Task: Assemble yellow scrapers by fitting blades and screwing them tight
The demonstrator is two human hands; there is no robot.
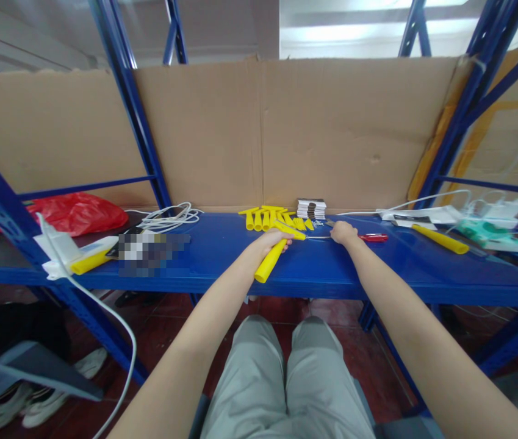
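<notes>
My left hand (268, 241) is closed around a yellow T-shaped plastic scraper (270, 262), its round handle slanting down toward me past the table's front edge. Over the tabletop to the right, my right hand (343, 233) has its fingers drawn together; a small greyish flat piece (329, 223) shows at the fingertips, too small to name. A red screwdriver (373, 238) lies beside that hand, and a thin metal shaft shows on the hand's other side. Several matching yellow scrapers (257, 221) lie in a row behind my left hand, with small yellow pieces (309, 224) beside them.
A stack of small white-and-black packets (311, 208) stands against the cardboard panel (332, 134). The blue table (222, 256) also carries white cables (174, 213), a red plastic bag (82, 213) and another yellow-handled tool (442, 239). Blue rack posts (137, 116) rise at both sides.
</notes>
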